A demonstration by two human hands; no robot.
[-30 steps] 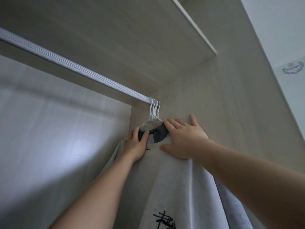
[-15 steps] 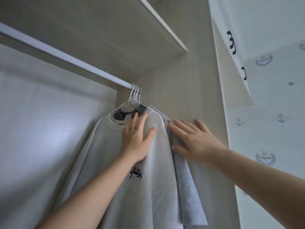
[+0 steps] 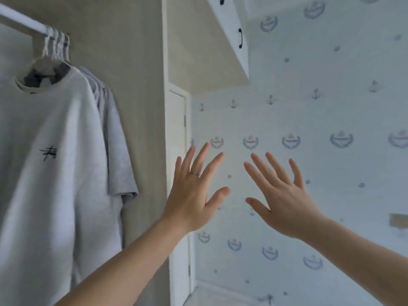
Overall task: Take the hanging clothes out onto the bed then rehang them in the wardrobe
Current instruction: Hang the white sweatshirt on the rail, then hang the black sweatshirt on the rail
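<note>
Both hands are empty: my left hand (image 3: 192,195) and right hand (image 3: 284,202) are raised with fingers spread, holding nothing, in front of the wallpaper (image 3: 309,120) and apart from the clothes. The T-shirts (image 3: 55,151) hang on white hangers (image 3: 56,45), bunched at the right end of the rail (image 3: 22,19), close against the wardrobe's side panel (image 3: 136,85). The bed is out of view.

The risk, as I judge it, lies in that crowding. Hooks packed this tightly could snag one another when lifted, and a soft collar could slip off its hanger.

The front shirt carries a black brush-like mark (image 3: 49,153) on the chest, too blurred to read. The wallpaper shows anchors and crests, with no legible words.
</note>
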